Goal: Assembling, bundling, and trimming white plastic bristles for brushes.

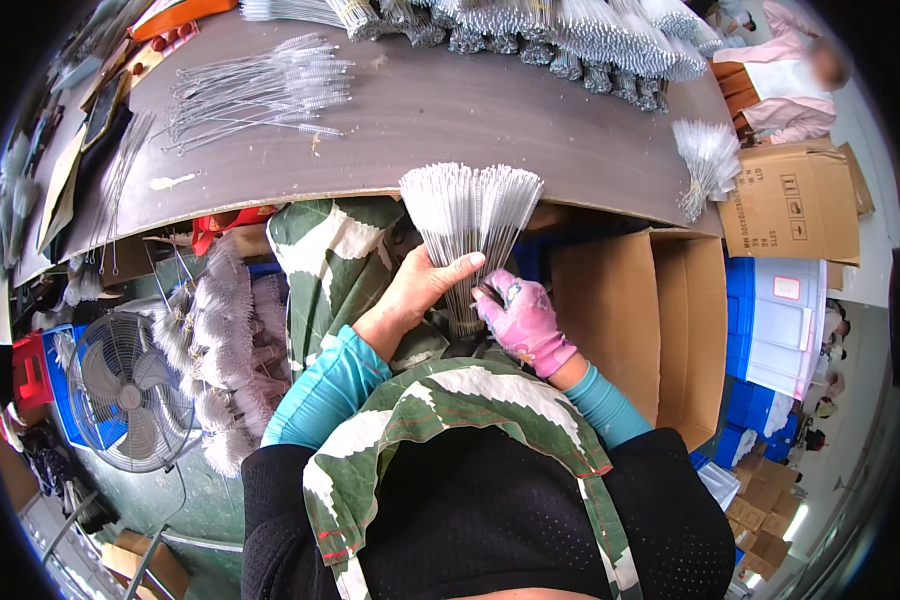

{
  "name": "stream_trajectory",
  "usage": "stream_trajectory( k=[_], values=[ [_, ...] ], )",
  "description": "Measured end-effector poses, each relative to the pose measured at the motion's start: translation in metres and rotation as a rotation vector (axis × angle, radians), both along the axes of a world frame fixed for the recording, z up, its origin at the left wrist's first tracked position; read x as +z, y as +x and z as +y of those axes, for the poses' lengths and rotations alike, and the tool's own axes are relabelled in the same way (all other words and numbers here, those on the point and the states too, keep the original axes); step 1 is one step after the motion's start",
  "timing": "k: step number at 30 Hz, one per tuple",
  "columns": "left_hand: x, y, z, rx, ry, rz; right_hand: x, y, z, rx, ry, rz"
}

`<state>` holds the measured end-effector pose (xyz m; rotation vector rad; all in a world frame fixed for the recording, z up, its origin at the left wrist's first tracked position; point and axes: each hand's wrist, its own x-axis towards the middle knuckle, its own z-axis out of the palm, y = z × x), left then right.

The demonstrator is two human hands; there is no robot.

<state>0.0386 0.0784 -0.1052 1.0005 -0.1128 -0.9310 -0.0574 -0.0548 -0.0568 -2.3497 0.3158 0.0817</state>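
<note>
A thick bundle of thin white-bristled tube brushes (pixel 472 200) stands upright in front of my body at the table's edge, its bristle ends fanned out at the top. My bare left hand (pixel 417 288) is closed round the left side of the bundle, its thumb lying across the wire stems. In a pink patterned glove, my right hand (pixel 520 318) has its fingers curled against the stems on the right side, a little lower. Dark fingertips show at that glove's end. A yellowish band circles the stems near the bottom, where the lower ends are partly hidden.
Loose brushes (pixel 260 90) lie on the brown table (pixel 420 120), with heaped bundles (pixel 570 45) at the far side. An open cardboard box (pixel 610 310) stands to my right, and a floor fan (pixel 130 390) to my left beside hanging brush bundles (pixel 225 340). Another person (pixel 780 75) is at the far right.
</note>
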Motion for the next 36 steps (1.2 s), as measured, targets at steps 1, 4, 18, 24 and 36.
stream_trajectory(
  k=[1, 4, 18, 24, 36],
  values=[
    [-0.001, 0.000, -0.001, 0.011, -0.003, 0.002, -0.005, -0.002, -0.002, -0.042, 0.085, 0.011],
    [-0.003, 0.002, -0.002, 0.012, -0.002, -0.010, 0.007, 0.002, -0.015, -0.054, 0.263, 0.000],
    [0.006, 0.007, -0.006, 0.029, -0.048, 0.037, 0.041, 0.151, -0.057, 0.292, -0.171, -0.291],
    [0.003, -0.001, -0.013, 0.287, 0.039, 0.014, 0.042, 0.143, -0.061, 0.126, -0.292, -0.150],
    [-0.003, 0.004, -0.005, 0.140, -0.065, 0.028, 0.048, 0.115, -0.103, 0.326, 0.485, -0.011]
  ],
)
